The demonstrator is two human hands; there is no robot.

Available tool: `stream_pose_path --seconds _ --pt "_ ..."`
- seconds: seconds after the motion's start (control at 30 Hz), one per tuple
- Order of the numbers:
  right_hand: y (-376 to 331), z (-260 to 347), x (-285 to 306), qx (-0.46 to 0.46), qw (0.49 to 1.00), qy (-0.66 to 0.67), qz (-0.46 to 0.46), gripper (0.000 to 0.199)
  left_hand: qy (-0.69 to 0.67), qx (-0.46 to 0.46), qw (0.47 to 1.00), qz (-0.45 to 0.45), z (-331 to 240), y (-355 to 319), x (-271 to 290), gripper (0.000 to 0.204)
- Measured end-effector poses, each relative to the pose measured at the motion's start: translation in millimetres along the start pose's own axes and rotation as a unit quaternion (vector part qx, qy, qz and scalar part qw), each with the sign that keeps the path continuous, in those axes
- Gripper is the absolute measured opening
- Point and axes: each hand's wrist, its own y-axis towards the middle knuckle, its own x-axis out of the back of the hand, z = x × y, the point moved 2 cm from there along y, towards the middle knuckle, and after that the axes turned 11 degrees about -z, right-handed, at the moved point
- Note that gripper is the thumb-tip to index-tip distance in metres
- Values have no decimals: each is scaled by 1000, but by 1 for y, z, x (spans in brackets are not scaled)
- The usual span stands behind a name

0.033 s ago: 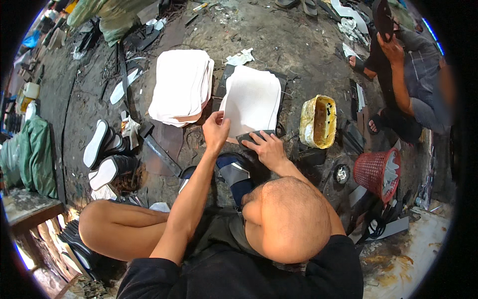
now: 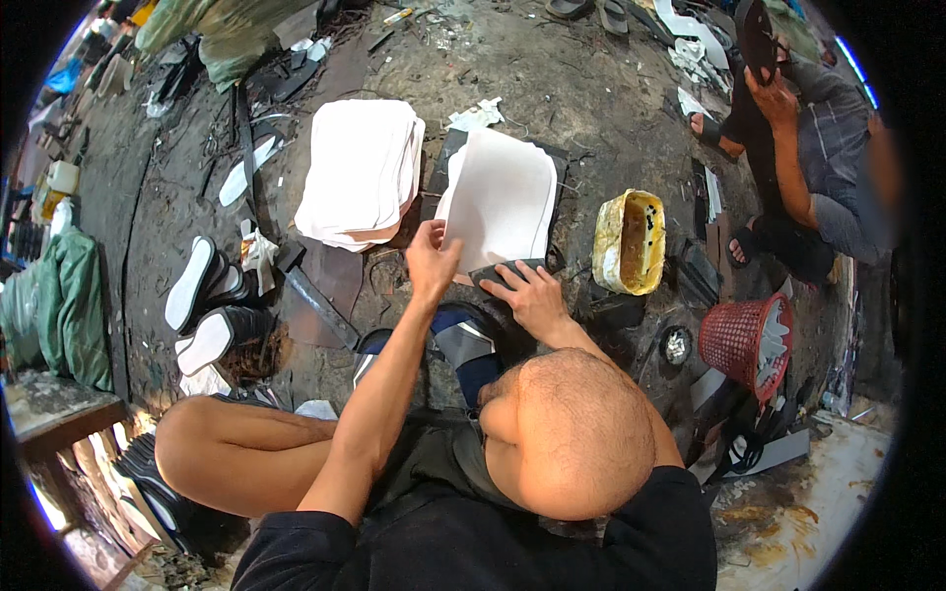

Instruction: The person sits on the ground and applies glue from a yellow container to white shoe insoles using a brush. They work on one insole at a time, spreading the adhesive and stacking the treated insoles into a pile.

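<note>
A stack of white sheets with rounded corners point(image 2: 501, 197) lies in front of me on a dark board. My left hand point(image 2: 431, 264) is closed at the near-left edge of the top sheet, pinching it, and that side is raised and curves upward. Across the stack's near edge rests a dark flat piece point(image 2: 490, 276). My right hand point(image 2: 532, 297) lies on this piece with its fingers spread; the thumb is hard to see. A second, thicker pile of white sheets point(image 2: 357, 169) sits to the left.
To the right stand a yellowish glue-smeared container point(image 2: 606, 241) and a red basket point(image 2: 727, 340). White-soled footwear point(image 2: 207, 340) lies at left, near a dark strip point(image 2: 323, 310). A person point(image 2: 838, 167) sits at far right, holding a dark sole point(image 2: 757, 39). Scraps litter the floor.
The left side of the top sheet has risen and curled further, with my left hand moving slightly to the right. My right hand stays on the dark piece.
</note>
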Motion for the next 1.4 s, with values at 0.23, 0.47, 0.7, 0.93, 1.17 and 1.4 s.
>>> stream_pose_path --seconds 0.23,0.47,0.7,0.93,1.17,1.4 --pt "-14 5 17 -6 999 49 -17 50 -71 -121 985 -95 -28 17 27 45" --pt "-16 15 117 -237 941 181 -161 54 -90 72 981 -156 -23 171 150 64" --pt "6 -46 111 -347 878 203 -260 41 275 -245 921 -125 -34 59 67 52" --pt "142 -98 83 -366 911 181 -55 48 309 -431 813 239 10 -56 -30 58" --pt "97 -57 -74 -98 976 -174 -90 44 314 -402 812 284 21 -59 -30 60" --pt "107 -105 4 -453 888 -12 -85 43 278 -470 805 232 21 -58 -18 55"
